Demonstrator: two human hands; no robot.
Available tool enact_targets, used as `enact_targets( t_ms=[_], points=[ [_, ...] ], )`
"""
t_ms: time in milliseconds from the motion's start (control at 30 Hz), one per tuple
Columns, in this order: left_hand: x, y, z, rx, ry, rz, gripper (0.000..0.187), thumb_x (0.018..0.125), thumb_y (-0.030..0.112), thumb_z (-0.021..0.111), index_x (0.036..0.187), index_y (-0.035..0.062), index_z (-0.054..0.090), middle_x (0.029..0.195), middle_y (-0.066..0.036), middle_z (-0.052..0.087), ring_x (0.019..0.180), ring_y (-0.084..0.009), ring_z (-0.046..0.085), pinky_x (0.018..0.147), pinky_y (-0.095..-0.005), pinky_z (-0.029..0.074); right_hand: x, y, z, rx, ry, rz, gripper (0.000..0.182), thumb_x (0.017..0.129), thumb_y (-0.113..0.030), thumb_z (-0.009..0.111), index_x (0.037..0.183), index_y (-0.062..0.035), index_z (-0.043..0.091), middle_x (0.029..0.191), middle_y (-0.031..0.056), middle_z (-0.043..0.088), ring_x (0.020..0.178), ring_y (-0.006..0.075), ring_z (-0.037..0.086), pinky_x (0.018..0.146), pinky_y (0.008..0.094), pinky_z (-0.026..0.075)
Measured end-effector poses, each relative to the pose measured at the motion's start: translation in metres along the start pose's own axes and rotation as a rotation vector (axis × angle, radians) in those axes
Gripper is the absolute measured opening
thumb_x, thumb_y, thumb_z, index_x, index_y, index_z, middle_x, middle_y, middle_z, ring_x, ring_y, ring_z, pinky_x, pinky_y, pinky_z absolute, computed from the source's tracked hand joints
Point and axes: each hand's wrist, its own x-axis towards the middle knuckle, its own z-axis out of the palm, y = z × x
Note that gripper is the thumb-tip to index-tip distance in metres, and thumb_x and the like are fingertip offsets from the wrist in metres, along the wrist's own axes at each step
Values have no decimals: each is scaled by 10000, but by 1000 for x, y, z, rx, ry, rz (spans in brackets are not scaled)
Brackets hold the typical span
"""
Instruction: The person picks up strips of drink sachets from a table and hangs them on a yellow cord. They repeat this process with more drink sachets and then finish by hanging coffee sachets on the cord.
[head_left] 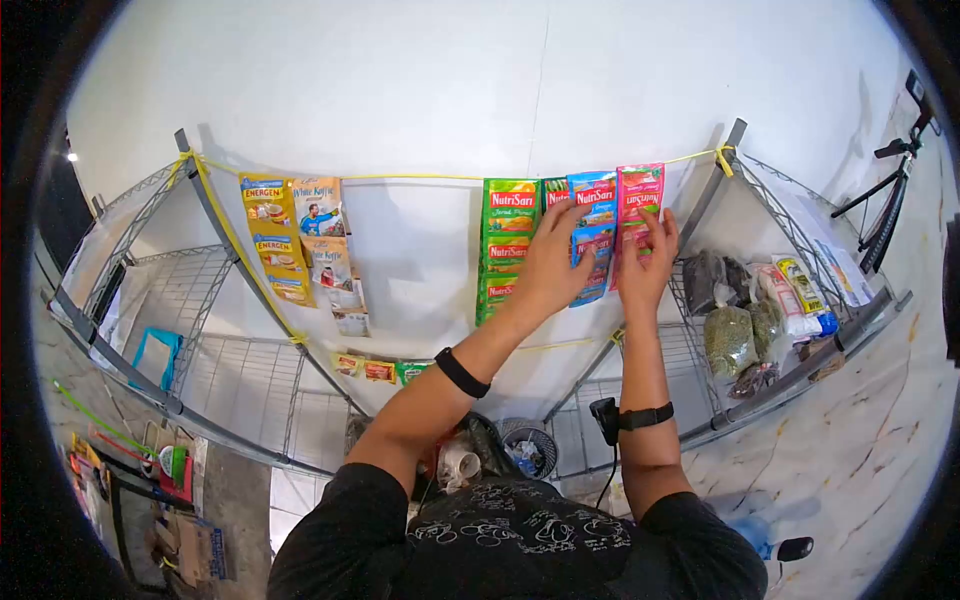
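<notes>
A strip of blue NutriSari drink sachets [597, 200] hangs from the yellow string [420, 177]. My left hand [552, 265] is at its left edge, with curled fingers and thumb on the sachets. To the right is a strip of pink NutriSari sachets [640, 182]. My right hand [646, 262] grips this strip lower down, hiding part of it. Left of my left hand hangs a green NutriSari strip [512, 205]. Another dark green strip [553, 188] shows partly behind the blue one. The exact finger contact on the strips is partly hidden.
Yellow Energen sachets [268, 205] and White Koffie sachets [318, 200] hang at left. More small sachets [380, 370] hang lower. Wire racks [250, 360] flank both sides; the right one bears bagged goods [730, 340]. A basket [530, 450] stands below.
</notes>
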Motion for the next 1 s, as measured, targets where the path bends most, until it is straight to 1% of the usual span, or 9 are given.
enact_targets(
  t_ms=[100,167,300,367,400,633,733,900,1000],
  points=[
    [4,0,17,14,-6,-42,501,756,51,641,1235,32,494,1290,-218,419,1195,-373,444,1011,-399,379,11,12,-6,-169,8,-42,333,816,-36,594,1142,-97,615,1282,177,475,1192,259,456,969,322,382],
    [6,2,28,34,132,-24,495,752,44,634,1228,38,500,1311,-226,394,1202,-379,439,1013,-410,375,20,21,-11,96,-165,90,321,796,-50,621,1115,-83,622,1276,177,470,1190,312,468,979,348,384],
    [14,5,38,-161,131,-85,487,745,32,624,1219,41,510,1342,-237,357,1223,-378,425,1022,-413,360,30,46,-18,261,-229,167,296,805,-15,593,1096,-59,629,1234,149,506,1160,274,490,984,337,379],
    [18,6,45,-106,99,35,484,736,27,622,1209,49,523,1357,-237,348,1238,-373,418,1027,-405,353,35,51,-20,380,-136,195,296,811,21,567,1095,-36,625,1181,117,532,1124,231,506,976,329,381],
    [20,8,48,-175,35,-29,494,732,28,623,1216,67,528,1389,-240,325,1261,-372,400,1033,-406,347,39,51,-20,471,-73,159,292,817,29,556,1096,-25,623,1153,105,532,1103,209,506,976,325,374],
    [16,10,66,-86,-16,12,530,739,47,632,1253,89,507,1476,-265,197,1306,-397,344,1053,-434,317,50,60,-31,312,-9,102,277,827,10,562,1097,-18,619,1157,116,535,1106,225,511,975,321,375],
    [10,7,65,-52,-12,11,535,743,41,628,1259,92,495,1476,-265,201,1318,-414,321,1059,-445,306,47,60,-32,315,-22,115,273,854,26,517,1114,15,601,1186,98,525,1115,184,501,979,300,366],
    [9,9,61,-48,-17,42,519,745,26,613,1247,86,497,1463,-263,236,1318,-409,323,1058,-442,310,52,75,-33,396,26,141,280,825,30,539,1092,-2,617,1141,109,547,1100,216,512,981,326,377],
    [10,7,55,-89,-15,-31,507,743,19,606,1236,85,507,1461,-243,258,1323,-394,326,1060,-434,309,53,77,-30,468,44,165,286,821,39,533,1092,1,617,1148,107,545,1102,216,511,986,324,374]
  ],
)
